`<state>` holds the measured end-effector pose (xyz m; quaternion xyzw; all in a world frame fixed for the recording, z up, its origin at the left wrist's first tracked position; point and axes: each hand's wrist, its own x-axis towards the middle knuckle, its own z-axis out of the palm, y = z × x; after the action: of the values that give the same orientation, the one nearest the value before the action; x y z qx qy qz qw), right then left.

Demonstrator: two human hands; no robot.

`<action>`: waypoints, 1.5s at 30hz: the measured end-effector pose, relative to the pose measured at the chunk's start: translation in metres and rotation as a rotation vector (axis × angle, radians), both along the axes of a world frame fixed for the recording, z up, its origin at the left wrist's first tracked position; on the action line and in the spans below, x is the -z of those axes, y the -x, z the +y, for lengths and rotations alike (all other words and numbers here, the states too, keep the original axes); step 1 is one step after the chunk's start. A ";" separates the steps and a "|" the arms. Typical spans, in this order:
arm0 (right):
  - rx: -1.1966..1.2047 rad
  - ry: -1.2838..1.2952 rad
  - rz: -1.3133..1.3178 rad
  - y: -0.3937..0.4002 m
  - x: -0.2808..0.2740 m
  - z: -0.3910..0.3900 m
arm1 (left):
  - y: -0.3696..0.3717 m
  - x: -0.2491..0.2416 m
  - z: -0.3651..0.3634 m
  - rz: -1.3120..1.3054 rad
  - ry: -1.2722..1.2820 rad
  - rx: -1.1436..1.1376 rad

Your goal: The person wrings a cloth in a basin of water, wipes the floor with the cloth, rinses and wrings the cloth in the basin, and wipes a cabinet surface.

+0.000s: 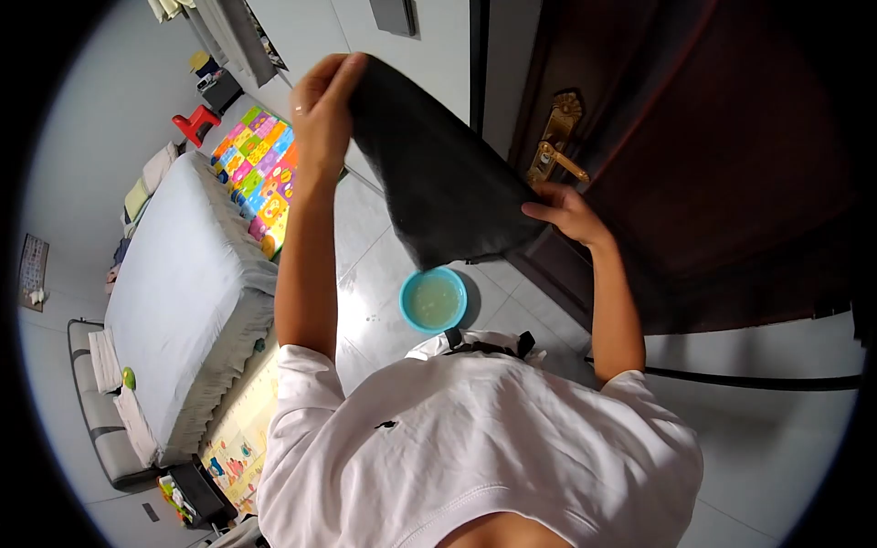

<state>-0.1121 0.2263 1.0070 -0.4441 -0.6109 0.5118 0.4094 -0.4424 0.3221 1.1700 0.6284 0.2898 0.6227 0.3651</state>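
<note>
A black cloth point(438, 173) is stretched between my two hands and hangs down in a broad sheet. At its upper left corner, my left hand point(324, 100) pinches the edge, raised higher than the other hand. My right hand point(568, 215) grips the cloth's right corner between thumb and fingers, close to the door handle. Below the cloth's lowest edge, a turquoise basin point(404, 310) of cloudy water stands on the tiled floor.
A dark brown door point(722, 164) with a brass handle point(559, 160) stands on the right. To the left is a bed point(183, 301) with a pale cover. Beyond it lie a colourful play mat point(258, 169) and a red stool point(195, 125). Light grey tiles point(361, 247) cover the floor.
</note>
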 end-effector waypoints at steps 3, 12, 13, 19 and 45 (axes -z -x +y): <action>0.049 -0.015 0.074 0.001 -0.003 -0.002 | 0.022 0.006 0.005 -0.155 0.048 -0.113; -0.120 -0.177 0.043 0.039 -0.060 -0.008 | 0.000 0.066 -0.014 0.211 0.230 0.098; -0.090 -0.263 -0.048 0.047 -0.062 -0.008 | -0.005 0.072 -0.016 0.194 0.250 0.099; 0.138 -0.387 -0.268 0.065 -0.080 -0.010 | -0.020 0.107 -0.023 0.136 0.571 0.093; -0.131 -0.426 -0.217 0.051 -0.075 -0.014 | 0.025 0.079 -0.041 0.110 0.176 0.313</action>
<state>-0.1630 0.2124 1.0820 -0.3596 -0.7729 0.3462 0.3918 -0.4674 0.2815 1.0910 0.6646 0.2614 0.4951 0.4948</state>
